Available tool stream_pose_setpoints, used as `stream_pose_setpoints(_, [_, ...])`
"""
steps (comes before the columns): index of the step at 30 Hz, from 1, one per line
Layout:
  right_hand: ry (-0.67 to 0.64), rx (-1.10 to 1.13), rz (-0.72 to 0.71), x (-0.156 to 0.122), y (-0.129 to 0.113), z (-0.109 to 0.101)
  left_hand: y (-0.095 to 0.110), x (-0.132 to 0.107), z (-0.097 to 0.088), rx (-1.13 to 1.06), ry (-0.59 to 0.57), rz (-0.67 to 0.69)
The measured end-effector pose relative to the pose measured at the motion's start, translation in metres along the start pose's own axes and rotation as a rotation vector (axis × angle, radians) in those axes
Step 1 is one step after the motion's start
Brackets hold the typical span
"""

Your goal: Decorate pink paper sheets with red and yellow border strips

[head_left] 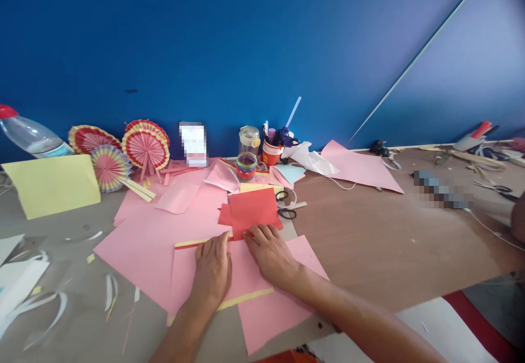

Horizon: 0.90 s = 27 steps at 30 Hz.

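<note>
left hand (212, 267) open, pressed flat on pink sheet (246, 278); right hand (270, 253) open, fingertips on red paper (252, 210) edge. paper could be skewed if loose sheets slip beneath palms.

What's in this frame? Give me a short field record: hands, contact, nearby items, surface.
left hand: flat, palm down on the pink sheet
right hand: flat on the same sheet, fingertips at the lower edge of the red paper
gripped: nothing, both hands open
nearby: scissors right of the red paper; paper fans, yellow sheet and bottle to the left; cup of tools by the wall
surface: brown table with paper scraps
</note>
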State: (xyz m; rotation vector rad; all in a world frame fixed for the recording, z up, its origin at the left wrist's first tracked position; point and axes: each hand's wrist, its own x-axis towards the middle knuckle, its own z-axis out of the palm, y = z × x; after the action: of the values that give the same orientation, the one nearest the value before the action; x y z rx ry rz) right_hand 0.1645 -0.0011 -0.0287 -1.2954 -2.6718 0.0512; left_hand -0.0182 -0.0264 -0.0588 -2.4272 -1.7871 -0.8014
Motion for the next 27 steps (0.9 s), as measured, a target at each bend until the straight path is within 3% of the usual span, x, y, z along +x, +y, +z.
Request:
stream_pose_setpoints(6, [0.045, 0.075, 0.015, 0.005, -0.005, 0.004, 0.001, 0.001, -0.001, 0.013, 0.013, 0.021])
stream_pose_setpoints(15, [-0.012, 0.076, 0.082, 0.008, -0.009, 0.011, 0.000, -0.002, 0.004, 0.045, -0.017, -0.012])
stream_pose_setpoints(27, [-0.025, 0.090, 0.072, 0.006, -0.005, 0.014, 0.006, 0.004, -0.008, 0.136, -0.107, 0.047])
